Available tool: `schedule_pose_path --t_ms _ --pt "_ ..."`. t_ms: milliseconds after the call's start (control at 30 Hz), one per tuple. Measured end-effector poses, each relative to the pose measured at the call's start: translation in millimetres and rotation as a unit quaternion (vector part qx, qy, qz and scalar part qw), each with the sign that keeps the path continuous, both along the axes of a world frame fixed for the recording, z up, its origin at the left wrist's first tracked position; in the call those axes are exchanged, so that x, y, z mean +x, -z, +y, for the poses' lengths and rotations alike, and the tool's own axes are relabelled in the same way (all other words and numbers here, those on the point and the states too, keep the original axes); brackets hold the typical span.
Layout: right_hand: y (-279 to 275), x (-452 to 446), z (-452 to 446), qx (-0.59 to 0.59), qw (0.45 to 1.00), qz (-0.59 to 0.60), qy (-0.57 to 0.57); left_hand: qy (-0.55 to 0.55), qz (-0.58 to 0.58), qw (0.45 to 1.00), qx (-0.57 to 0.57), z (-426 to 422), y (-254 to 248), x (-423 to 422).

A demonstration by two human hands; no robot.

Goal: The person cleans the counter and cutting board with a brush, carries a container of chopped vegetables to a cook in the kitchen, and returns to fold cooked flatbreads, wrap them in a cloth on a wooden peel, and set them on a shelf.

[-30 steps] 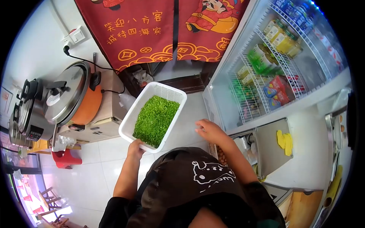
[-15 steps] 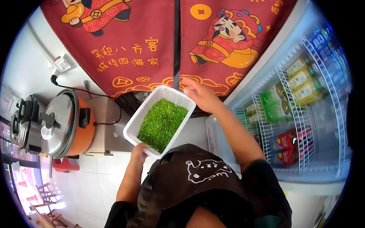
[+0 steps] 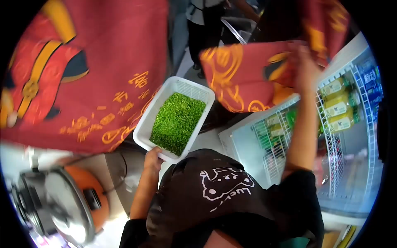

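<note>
A white plastic basket (image 3: 141, 133) with slotted sides holds finely chopped green scallions (image 3: 178, 122). My left hand (image 3: 154, 159) grips its near left corner, thumb over the rim, and the basket is held in front of my apron. Up to the right, my right hand (image 3: 305, 68) is against the right panel of a red door curtain (image 3: 248, 70), which is bunched up and swept aside. Motion blur hides the fingers, so whether they grasp the cloth or push it cannot be told.
The left curtain panel (image 3: 120, 49) hangs close beside the basket. Through the gap a person in dark trousers (image 3: 202, 33) stands beyond the doorway. An orange cooker (image 3: 89, 186) is at lower left. On the right is an open fridge with bottles (image 3: 341, 109) on wire racks (image 3: 331, 144).
My right hand has left the basket's far side and moved up and right, carrying the right curtain panel aside. The doorway now shows. My left hand still holds the basket.
</note>
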State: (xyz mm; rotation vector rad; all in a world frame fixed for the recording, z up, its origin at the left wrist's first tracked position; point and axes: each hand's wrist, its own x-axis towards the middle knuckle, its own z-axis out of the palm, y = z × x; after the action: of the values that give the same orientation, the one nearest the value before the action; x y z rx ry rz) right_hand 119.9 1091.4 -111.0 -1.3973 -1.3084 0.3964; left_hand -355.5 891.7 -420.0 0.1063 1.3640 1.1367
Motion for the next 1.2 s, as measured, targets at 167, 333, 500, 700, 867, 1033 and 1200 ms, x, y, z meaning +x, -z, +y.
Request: schedule_pose_path --t_ms 167,333,500,700,867,1033,1200 --pt "-67 38 -72 0.277 0.933 -0.2 0.117 0.032 0.022 0.999 -0.035 63 -42 -25" --pt "-37 -5 -57 0.319 0.909 -0.256 0.083 0.102 0.011 0.993 -0.055 101 -70 -27" --pt "-22 -58 18 0.296 0.935 -0.197 0.001 0.189 0.115 0.973 0.073 68 -23 -75" --pt "-116 -49 84 0.371 0.921 -0.034 -0.112 0.009 0.094 0.992 -0.082 122 -90 13" --pt "-158 -29 26 0.452 0.884 -0.031 -0.115 0.033 0.106 0.981 -0.16 122 -159 31" --pt "-136 -40 -114 0.482 0.87 -0.084 -0.062 0.098 0.109 0.988 -0.049 87 -65 -8" --pt "-138 -55 -199 0.482 0.869 -0.113 -0.014 0.107 0.019 0.992 -0.059 54 -36 -21"
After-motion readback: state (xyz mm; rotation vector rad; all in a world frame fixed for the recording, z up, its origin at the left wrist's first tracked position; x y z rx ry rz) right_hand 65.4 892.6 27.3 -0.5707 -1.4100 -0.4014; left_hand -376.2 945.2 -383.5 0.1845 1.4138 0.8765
